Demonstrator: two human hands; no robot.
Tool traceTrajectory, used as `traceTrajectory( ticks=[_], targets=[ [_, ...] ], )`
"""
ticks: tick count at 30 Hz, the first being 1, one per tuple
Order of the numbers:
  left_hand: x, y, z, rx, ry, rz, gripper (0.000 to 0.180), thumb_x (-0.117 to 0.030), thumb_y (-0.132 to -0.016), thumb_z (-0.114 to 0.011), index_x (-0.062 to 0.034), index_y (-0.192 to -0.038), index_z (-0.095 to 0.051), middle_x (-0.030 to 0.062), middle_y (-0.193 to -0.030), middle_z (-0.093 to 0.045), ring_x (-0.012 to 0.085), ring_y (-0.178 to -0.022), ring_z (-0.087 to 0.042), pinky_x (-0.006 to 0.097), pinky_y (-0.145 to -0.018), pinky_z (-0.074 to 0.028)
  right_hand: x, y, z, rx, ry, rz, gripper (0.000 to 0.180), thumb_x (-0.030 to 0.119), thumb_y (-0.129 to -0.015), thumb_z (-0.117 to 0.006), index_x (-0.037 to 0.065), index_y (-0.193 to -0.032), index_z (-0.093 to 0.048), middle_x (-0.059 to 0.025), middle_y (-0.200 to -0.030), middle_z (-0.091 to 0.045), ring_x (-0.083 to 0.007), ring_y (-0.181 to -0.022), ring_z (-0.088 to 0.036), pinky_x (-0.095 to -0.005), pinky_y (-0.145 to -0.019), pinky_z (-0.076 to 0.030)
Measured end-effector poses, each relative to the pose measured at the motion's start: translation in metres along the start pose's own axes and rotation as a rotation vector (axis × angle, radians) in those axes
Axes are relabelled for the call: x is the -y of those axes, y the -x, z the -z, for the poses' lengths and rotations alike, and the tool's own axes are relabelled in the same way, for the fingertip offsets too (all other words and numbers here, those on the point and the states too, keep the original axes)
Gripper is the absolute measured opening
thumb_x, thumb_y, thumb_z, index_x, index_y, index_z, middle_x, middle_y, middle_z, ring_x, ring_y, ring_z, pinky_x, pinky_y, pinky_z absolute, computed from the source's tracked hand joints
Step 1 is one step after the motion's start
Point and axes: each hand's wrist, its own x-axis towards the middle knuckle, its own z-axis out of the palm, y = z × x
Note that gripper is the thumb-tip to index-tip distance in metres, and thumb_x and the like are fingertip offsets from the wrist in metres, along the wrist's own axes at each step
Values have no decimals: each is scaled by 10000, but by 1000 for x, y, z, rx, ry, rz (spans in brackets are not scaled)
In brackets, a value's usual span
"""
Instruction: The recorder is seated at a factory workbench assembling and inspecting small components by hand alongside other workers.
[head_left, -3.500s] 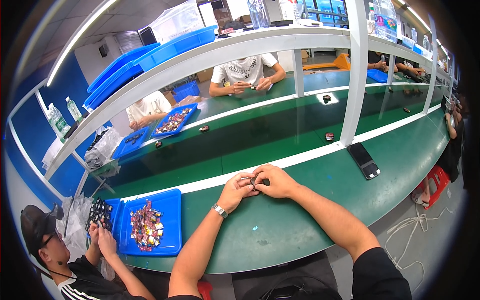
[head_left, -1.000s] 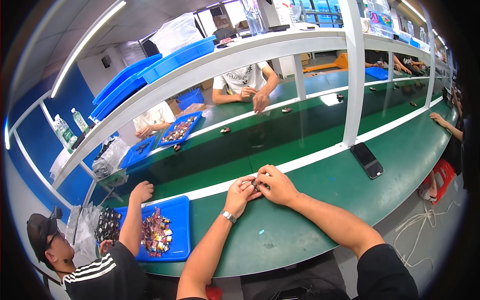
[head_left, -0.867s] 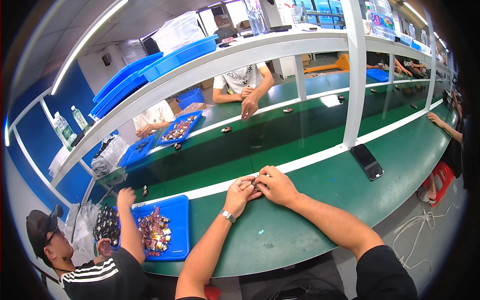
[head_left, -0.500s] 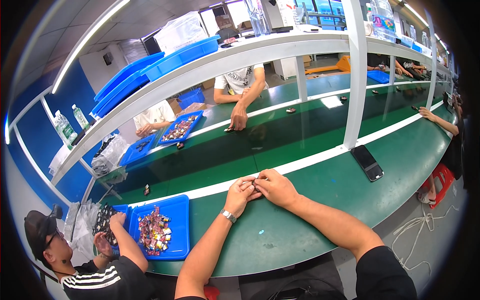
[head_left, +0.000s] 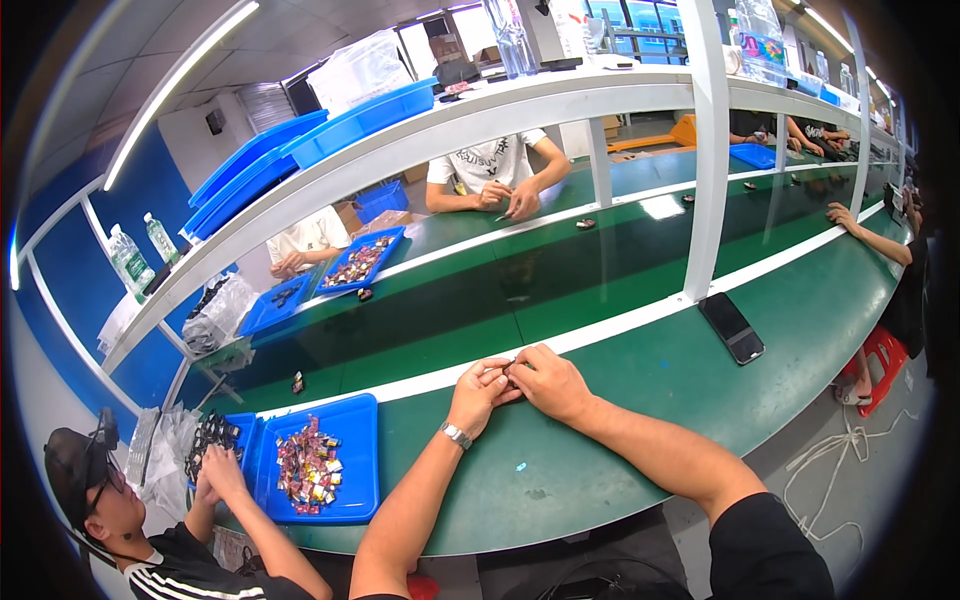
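My left hand (head_left: 478, 394) and my right hand (head_left: 553, 386) meet over the near side of the green table, by the white strip. Both are closed, with fingertips pinched together on a small dark part (head_left: 508, 369). Most of that part is covered by the fingers, so its kind does not show. To the left of my forearms is a blue tray (head_left: 362, 450) holding a heap of small red, yellow and silver pieces (head_left: 309, 466).
A black phone (head_left: 731, 328) lies right of my hands. Beyond the white strip runs a green conveyor belt (head_left: 430, 340) with small parts on it. A white post (head_left: 709, 150) rises ahead. A co-worker (head_left: 200, 540) sits at left; another (head_left: 495, 175) works opposite.
My hands stay together, with only slight finger movement. The person opposite has drawn a hand back from the belt with a small item. The co-worker at left has brought both hands together.
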Motion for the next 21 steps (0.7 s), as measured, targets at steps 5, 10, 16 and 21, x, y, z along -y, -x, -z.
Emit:
traceTrajectory(
  ticks=[5, 10, 16, 21],
  targets=[
    [-2, 2, -1, -30, -6, -14, 234, 13, -947, -530, 5, -1180, -517, 109, -1072, -652, 191, -956, -661, 350, -843, -585, 8, -4, 4, -51, -36, -33, 91, 60, -763, -676, 52, -812, -600, -61, -909, -548, -219, -881, -577, -338, -645, -540],
    [2, 0, -7, -56, -69, -71, 200, -29, -940, -569, 20, -1132, -542, 117, -1052, -655, 168, -896, -667, 300, -765, -593, 7, -5, 6, -54, -269, -181, 85, 54, -784, -665, 40, -846, -610, -87, -936, -560, -257, -866, -590, -371, -690, -524],
    [2, 0, -7, -100, -149, -61, 187, -20, -939, -568, 15, -1120, -541, 106, -1031, -660, 161, -879, -661, 284, -730, -590, 8, -6, 6, -4, -391, -317, 108, 55, -800, -638, 30, -901, -610, -117, -951, -576, -301, -853, -605, -397, -731, -512],
    [1, 2, -8, -48, -136, -66, 218, -13, -936, -567, 20, -1149, -538, 106, -1063, -652, 162, -910, -657, 287, -752, -587, 8, -5, 5, 16, -392, -373, 113, 57, -814, -617, 25, -921, -599, -118, -948, -578, -310, -850, -608, -406, -731, -511]
  ],
)
